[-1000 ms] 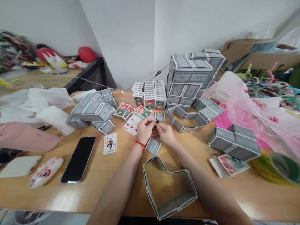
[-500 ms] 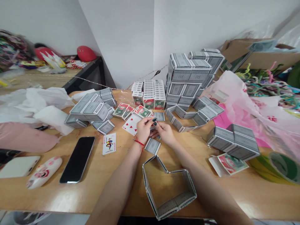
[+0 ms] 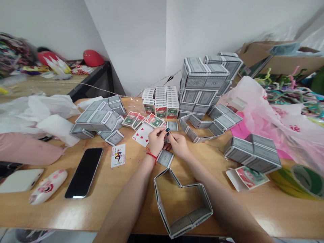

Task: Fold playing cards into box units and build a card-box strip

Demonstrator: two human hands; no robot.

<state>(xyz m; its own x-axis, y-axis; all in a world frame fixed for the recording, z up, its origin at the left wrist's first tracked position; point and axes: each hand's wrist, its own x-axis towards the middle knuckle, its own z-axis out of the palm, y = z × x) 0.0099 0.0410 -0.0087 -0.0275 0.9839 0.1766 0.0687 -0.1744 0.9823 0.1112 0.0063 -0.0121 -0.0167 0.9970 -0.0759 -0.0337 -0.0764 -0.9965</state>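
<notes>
A small greyish piece (image 3: pixel 166 138), mostly hidden, is pinched mid-frame by the left hand (image 3: pixel 155 140) and right hand (image 3: pixel 179 144). Just below lies a grey-patterned, white-edged playing card (image 3: pixel 165 158); lower centre, a notched playing-card frame (image 3: pixel 188 220).

no word can be read for sure. the big playing card (image 3: pixel 141 135) has red heart signs on it, but the red mark in its corner is too tiny to read. the joker card (image 3: pixel 118 156) has very small letters running up and down its sides. the red and green card boxes (image 3: pixel 172 112) have labels too small to read. red writing on the pink plastic bag (image 3: pixel 249 92) is too blurry.
</notes>
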